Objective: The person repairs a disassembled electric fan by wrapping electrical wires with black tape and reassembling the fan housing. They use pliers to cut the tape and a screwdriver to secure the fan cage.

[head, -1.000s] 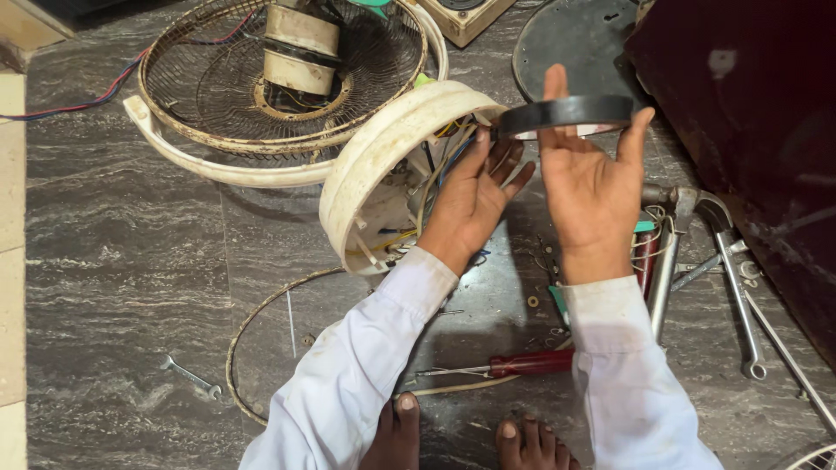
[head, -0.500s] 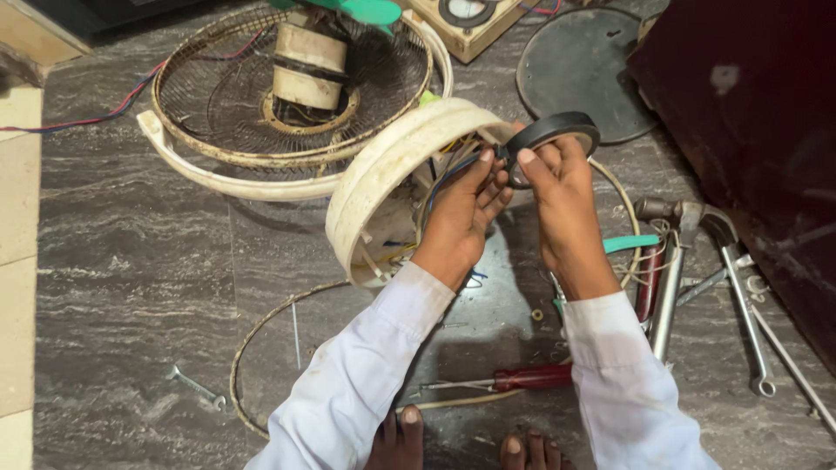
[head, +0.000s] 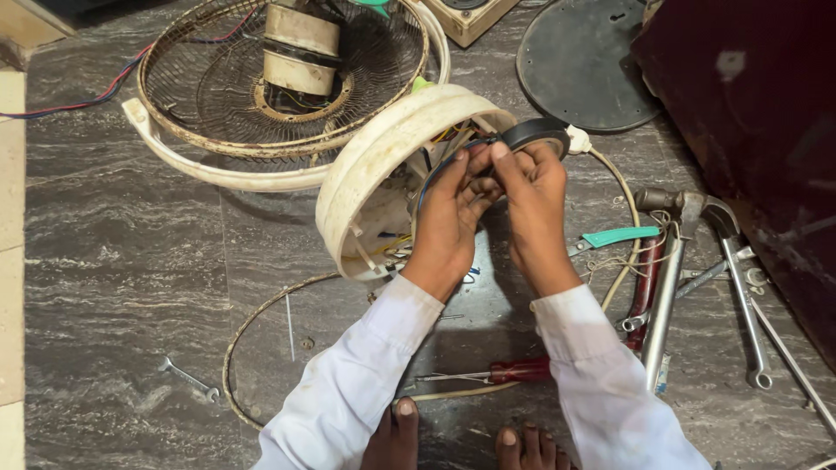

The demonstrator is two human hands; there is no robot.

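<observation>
Floor of grey veined stone (head: 113, 261), seen from above, with a dismantled fan spread over it. Left hand (head: 448, 222): fingers curling closed around a dark wire (head: 433, 178) at the mouth of the cream round fan housing (head: 383, 161), which is lying tilted on its side with coloured wires showing inside. Right hand (head: 535, 204): thumb and fingers pinching shut on a roll of black tape (head: 535, 135), held just beside the housing's rim and touching the left hand's fingertips; both hands are wearing white sleeves. One rusty wire fan guard (head: 200, 87) is lying behind the housing, with one cream motor (head: 300, 39) standing in its middle and one cream outer ring (head: 218, 170) sitting under it. One loose wire ring (head: 239, 331) is resting on the floor near the left sleeve. One red-handled screwdriver (head: 514, 372) is lying between the two sleeves. One small spanner (head: 187, 379) is lying well apart to the left. One teal-handled tool (head: 618, 236) and one hammer (head: 670, 278) are lying to the right, beside several long spanners whose count cannot be told. One dark round plate (head: 583, 65) is lying at the top right, next to a dark maroon surface (head: 749, 113). One beige box (head: 470, 17) is showing at the top edge; any label on it is too small to tell.
</observation>
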